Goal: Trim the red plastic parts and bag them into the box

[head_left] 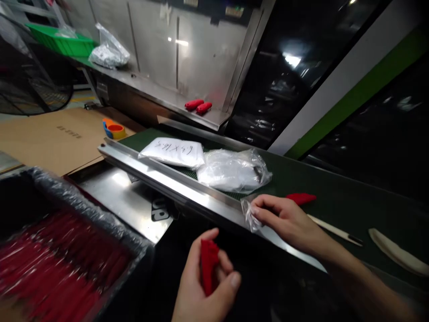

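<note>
My left hand (209, 279) is closed around a red piece (208, 266) with a bumpy edge; its kind I cannot make out. To the right and a little higher, my right hand (284, 221) pinches a small clear plastic bag (250, 215) over the metal rail of the green conveyor belt. Another red piece (301, 198) lies on the belt just beyond my right hand. Two packs of white plastic bags, a labelled one (174, 151) and a clear-wrapped one (234, 170), rest on the belt ahead.
A lined box (90, 197) of wrapped red pieces stands at lower left. Two red pieces (198, 106) sit on the metal ledge. A tape roll (115, 129) lies on cardboard (50, 138). A pale stick (335, 229) and a curved beige piece (397, 251) lie on the belt (335, 192).
</note>
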